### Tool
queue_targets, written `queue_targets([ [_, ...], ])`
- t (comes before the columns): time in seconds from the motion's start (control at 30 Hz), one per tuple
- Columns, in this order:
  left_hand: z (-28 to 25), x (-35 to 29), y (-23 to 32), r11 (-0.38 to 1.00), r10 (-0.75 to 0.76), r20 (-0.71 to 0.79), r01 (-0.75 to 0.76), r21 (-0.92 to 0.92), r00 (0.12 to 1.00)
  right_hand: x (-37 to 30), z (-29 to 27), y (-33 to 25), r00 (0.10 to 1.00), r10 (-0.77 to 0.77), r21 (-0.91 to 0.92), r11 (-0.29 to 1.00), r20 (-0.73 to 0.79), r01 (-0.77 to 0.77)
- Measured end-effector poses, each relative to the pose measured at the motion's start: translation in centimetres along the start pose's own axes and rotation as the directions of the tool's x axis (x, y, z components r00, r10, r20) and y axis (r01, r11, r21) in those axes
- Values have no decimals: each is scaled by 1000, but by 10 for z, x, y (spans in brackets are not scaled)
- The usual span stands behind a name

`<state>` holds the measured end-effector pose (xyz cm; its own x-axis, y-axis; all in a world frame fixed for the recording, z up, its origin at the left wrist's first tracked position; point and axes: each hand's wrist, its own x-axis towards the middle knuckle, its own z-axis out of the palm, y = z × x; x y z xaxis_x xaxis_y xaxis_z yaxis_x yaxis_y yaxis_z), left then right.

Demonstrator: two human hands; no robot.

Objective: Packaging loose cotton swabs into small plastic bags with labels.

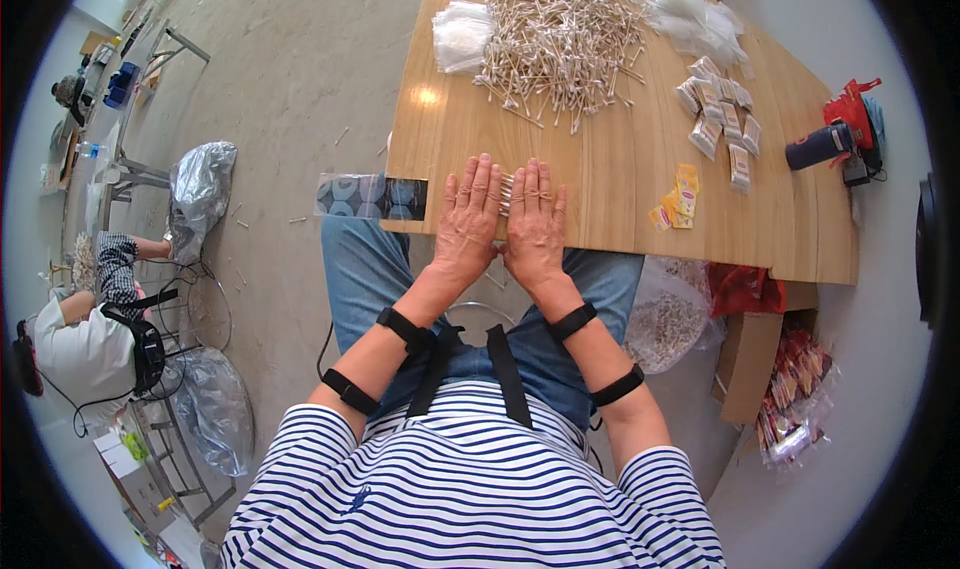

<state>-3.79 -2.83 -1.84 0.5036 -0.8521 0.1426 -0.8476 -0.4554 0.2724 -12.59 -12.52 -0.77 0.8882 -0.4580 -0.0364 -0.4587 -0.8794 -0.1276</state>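
My left hand (pixel 468 221) and my right hand (pixel 535 224) lie side by side at the table's front edge, palms down, fingers stretched forward. In the narrow gap between them shows a small row of cotton swabs (pixel 505 195); how far it extends beneath the hands is hidden. The thumbs come close together at the table edge. Farther up the table is a big loose pile of cotton swabs (pixel 560 44). Clear plastic bags (pixel 463 37) lie at its left, and more clear bags (pixel 692 14) at its right.
Several filled swab packs (pixel 722 109) and yellow cards (pixel 684 197) lie on the table's right side, near a dark bottle (pixel 818 146). A patterned strip (pixel 372 198) juts over the left edge. Below right stands a cardboard box (pixel 750 364). Another person (pixel 90 344) sits at left.
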Motion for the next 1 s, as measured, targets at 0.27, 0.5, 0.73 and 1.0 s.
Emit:
queue_targets([
  [0.27, 26, 1, -6, 983, 25, -160, 5, 182, 987, 3, 7, -7, 997, -28, -18, 999, -72, 27],
  [0.5, -34, -2, -14, 905, 37, -33, -48, -422, 999, 9, 11, -7, 996, -65, 1, 998, -62, 66],
  [0.73, -25, 29, -49, 202, -270, 37, 94, -975, 962, 8, 12, -7, 988, -79, 71, 993, -133, 89],
  [1.0, -20, 10, -38, 337, -221, -19, 58, -940, 975, 11, 2, -20, 979, -200, 119, 972, -30, 202],
])
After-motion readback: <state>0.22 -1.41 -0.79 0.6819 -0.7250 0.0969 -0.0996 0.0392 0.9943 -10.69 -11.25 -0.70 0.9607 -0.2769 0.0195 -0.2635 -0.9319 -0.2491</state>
